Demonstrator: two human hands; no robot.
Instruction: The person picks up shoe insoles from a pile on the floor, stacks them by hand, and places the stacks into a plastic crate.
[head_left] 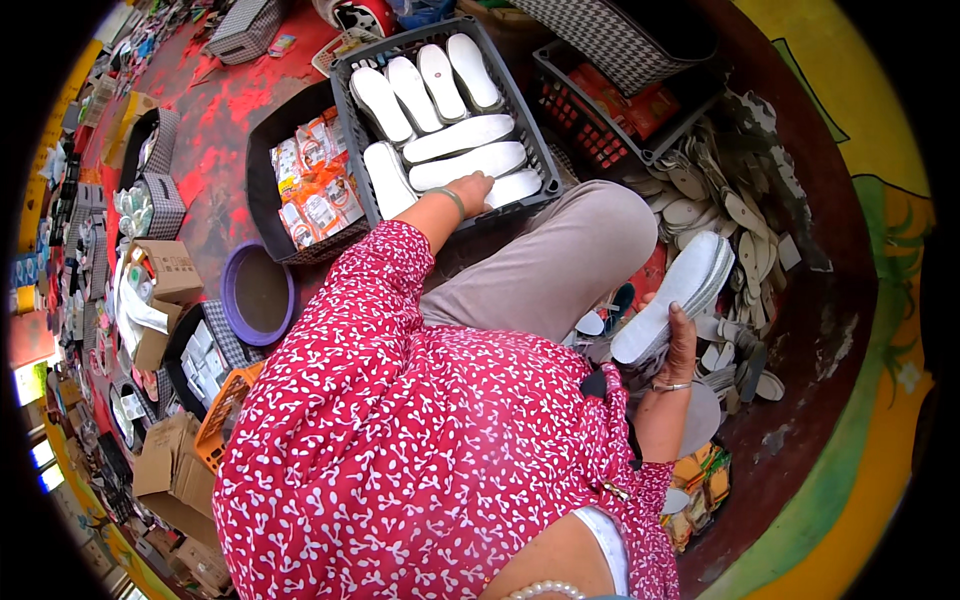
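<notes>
One purple tub [232,305], at left. Black bin [260,185], orange-and-white packets [320,190] inside. Grey crate [538,150], white insoles [462,138] packed within. Left hand [466,193] at crate's near end, fingers bent against insoles; whether pinching, cannot tell. Right hand [682,345] pinching tilted insole stack [680,295], thumb on top, other fingers mostly hidden. Loose insole heap [742,212], far right.

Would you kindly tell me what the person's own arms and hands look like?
The left sleeve and right sleeve are red with a small white sprig print, leaving the forearms bare. The left hand has a greenish bangle at its wrist; the right hand has a thin silvery bracelet. Neither wears a glove.
</notes>
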